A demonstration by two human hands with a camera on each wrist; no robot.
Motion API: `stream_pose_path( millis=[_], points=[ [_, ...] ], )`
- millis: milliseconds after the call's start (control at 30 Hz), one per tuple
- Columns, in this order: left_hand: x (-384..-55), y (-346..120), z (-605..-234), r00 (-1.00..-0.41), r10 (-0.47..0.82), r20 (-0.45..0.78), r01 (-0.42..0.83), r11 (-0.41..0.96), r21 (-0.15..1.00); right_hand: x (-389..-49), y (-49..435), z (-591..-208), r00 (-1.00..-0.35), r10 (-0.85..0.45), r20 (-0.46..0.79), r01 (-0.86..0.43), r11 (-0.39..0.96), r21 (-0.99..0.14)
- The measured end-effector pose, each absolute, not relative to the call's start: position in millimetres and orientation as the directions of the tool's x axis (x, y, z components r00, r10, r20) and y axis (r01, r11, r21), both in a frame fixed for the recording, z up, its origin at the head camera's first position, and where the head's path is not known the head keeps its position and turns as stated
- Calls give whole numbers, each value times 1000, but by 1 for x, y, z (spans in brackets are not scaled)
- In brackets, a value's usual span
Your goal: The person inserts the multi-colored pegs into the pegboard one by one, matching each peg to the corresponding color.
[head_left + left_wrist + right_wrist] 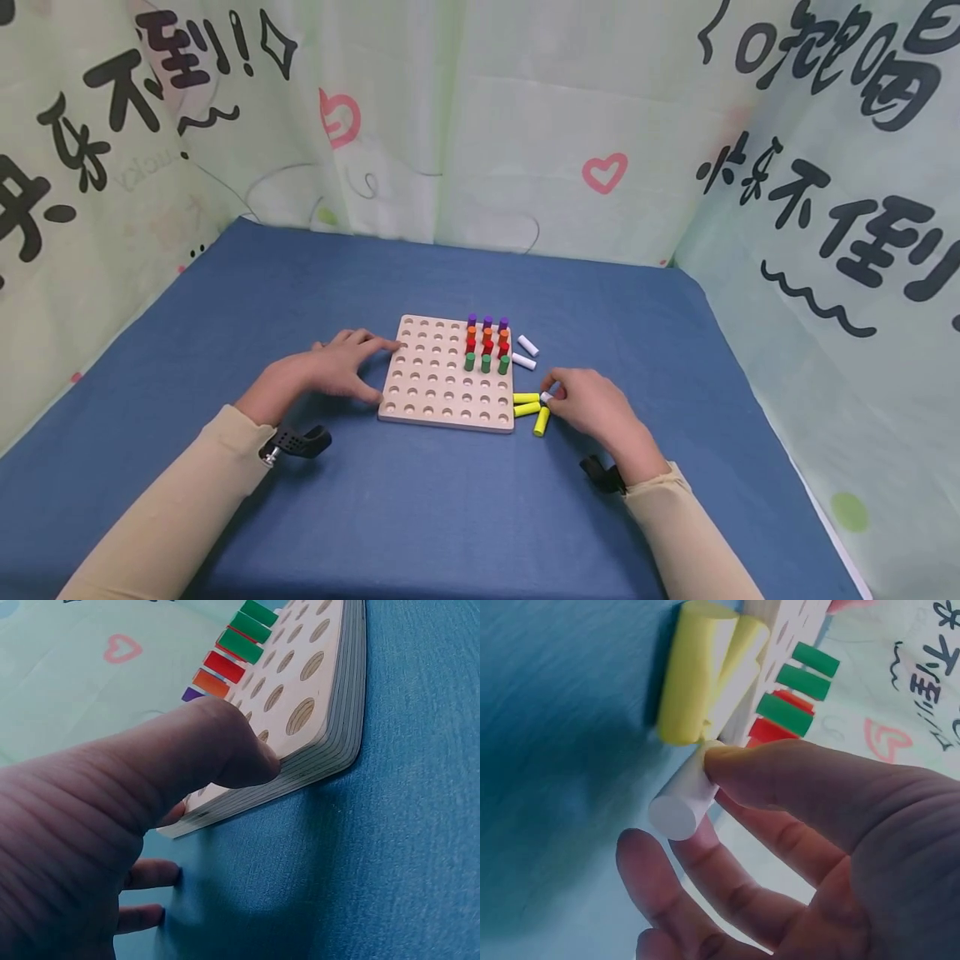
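Note:
A square wooden pegboard [446,422] lies on the blue cloth. My left hand [337,367] touches its left side, thumb against the front corner edge and index finger further back, fingers spread. In my right hand [596,408], thumb and fingers pinch a white peg [681,802] beside the board's right edge. Three yellow pegs [527,409] lie right there, close to that hand. Two more white pegs [523,362] rest on the cloth further back. Standing in the board's right columns are rows of green pegs [486,363], red pegs [470,345], orange pegs [487,334] and purple pegs [472,320].
Blue cloth [420,517] covers the table around the board. Pale printed curtains [480,167] hang behind the table and along both sides. Each wrist wears a black strap, the left strap [300,442] and the right strap [602,476].

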State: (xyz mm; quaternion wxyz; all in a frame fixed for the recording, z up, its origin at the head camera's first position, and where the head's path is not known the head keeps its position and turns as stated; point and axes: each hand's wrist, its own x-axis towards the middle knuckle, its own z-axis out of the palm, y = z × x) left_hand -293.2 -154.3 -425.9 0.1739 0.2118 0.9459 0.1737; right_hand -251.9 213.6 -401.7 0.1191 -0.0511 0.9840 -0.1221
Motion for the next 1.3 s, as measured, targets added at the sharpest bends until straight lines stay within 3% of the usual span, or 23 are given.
stream_pose_path(
  millis=[700, 967, 1300],
  points=[
    [-291, -153, -424, -852, 452, -264, 337, 859, 385, -259, 176, -398, -993, -115, -30, -89, 889, -450],
    [-291, -152, -427, -859, 447, -252, 337, 861, 380, -263, 171, -405, -993, -122, 7, -114, 904, -412],
    [-292, -153, -426, -853, 454, -256, 341, 857, 386, -266, 174, -401, -995, -97, 30, -100, 892, -441]
  ],
)
